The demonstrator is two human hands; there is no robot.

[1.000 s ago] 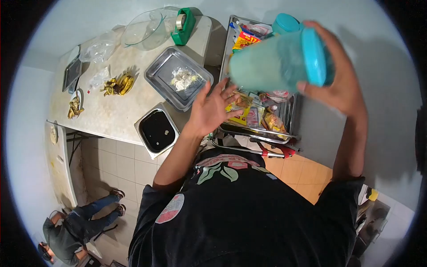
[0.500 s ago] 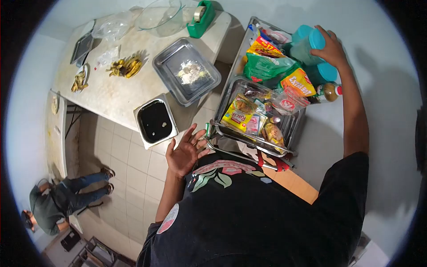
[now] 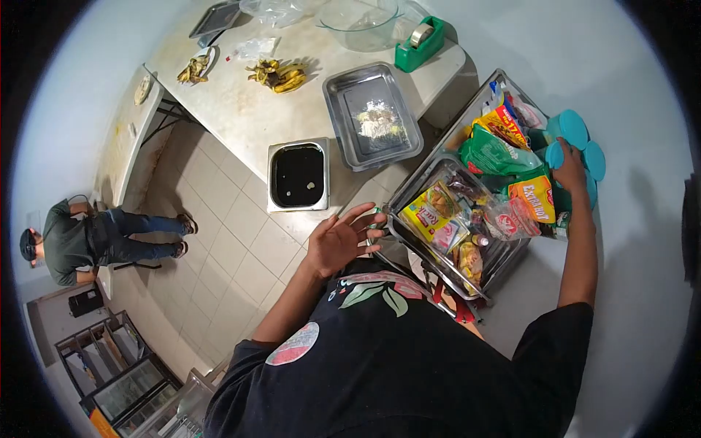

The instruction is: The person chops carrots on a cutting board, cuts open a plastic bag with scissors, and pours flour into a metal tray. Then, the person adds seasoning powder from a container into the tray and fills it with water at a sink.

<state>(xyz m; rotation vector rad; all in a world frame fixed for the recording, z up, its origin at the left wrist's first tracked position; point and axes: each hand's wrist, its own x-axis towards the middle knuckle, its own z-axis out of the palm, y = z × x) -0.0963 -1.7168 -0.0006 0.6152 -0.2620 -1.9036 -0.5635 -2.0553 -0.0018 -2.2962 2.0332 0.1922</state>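
My left hand (image 3: 340,241) is held palm up with its fingers spread, near the corner of a metal tray (image 3: 398,226). Nothing rests on the palm. At the far right, my right hand (image 3: 572,175) is closed around a jar with a teal lid (image 3: 555,155), standing among other jars with teal lids (image 3: 568,130); the fingers partly hide it. Beside these jars lie a green packet (image 3: 496,153) and an orange Extra Hot packet (image 3: 533,196). The smaller tray nearer me holds a yellow Racik packet (image 3: 432,208) and a clear plastic bag (image 3: 511,219).
On the table (image 3: 241,124) are a metal pan with white powder (image 3: 374,157), a square container of dark liquid (image 3: 298,179), bananas (image 3: 279,76), a glass bowl (image 3: 358,33) and a green tape dispenser (image 3: 420,45). Another person (image 3: 73,241) stands across the tiled floor.
My right hand has lowered the teal-lidded jar toward the other jars. My left hand stays open. The view has turned, so the table and trays appear farther right.
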